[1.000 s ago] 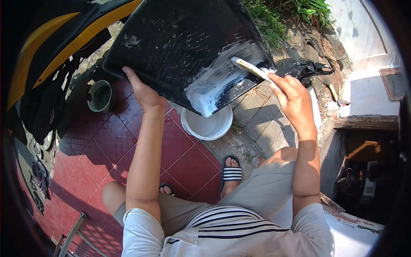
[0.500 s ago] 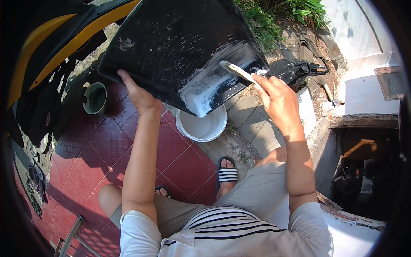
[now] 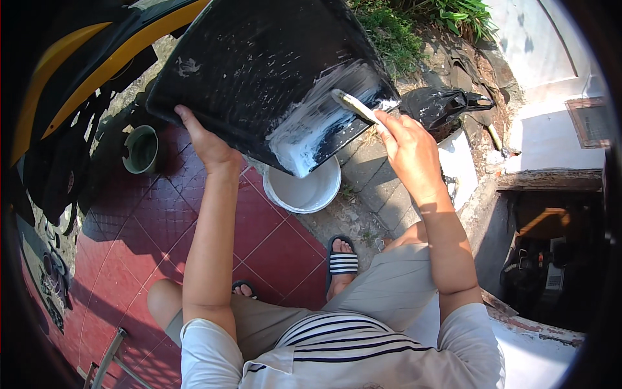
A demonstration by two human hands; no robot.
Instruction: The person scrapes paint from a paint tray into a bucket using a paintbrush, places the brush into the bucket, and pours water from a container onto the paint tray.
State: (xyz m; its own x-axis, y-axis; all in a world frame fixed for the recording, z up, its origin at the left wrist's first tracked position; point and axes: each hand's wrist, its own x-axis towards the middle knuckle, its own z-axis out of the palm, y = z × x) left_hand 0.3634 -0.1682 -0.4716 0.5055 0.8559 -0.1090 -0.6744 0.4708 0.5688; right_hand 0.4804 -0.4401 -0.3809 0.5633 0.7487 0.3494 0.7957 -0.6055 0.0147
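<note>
A large black tray [image 3: 240, 71] hangs tilted in front of me, with white wet streaks smeared over its lower right part. My left hand [image 3: 210, 142] grips its lower left edge, the thumb on the near face and the fingers hidden behind. In my right hand [image 3: 411, 149] is a slim pale stick-like tool [image 3: 355, 106], its far end lying against the smeared area; whether it is a brush or a scraper I cannot tell. Under the tray's lower corner stands a white basin [image 3: 304, 191] with whitish stuff inside.
A green pot [image 3: 144, 149] stands left on the red tiles [image 3: 265, 227]. Behind the tray's right side lies a black plastic bag [image 3: 440, 107] near plants [image 3: 453, 19]. A yellow-and-black vehicle part [image 3: 71, 58] rises at far left, a white wall [image 3: 551, 146] at right.
The tray and both hands have shifted slightly left. My right hand has also moved a little down, with the tool still on the white smear.
</note>
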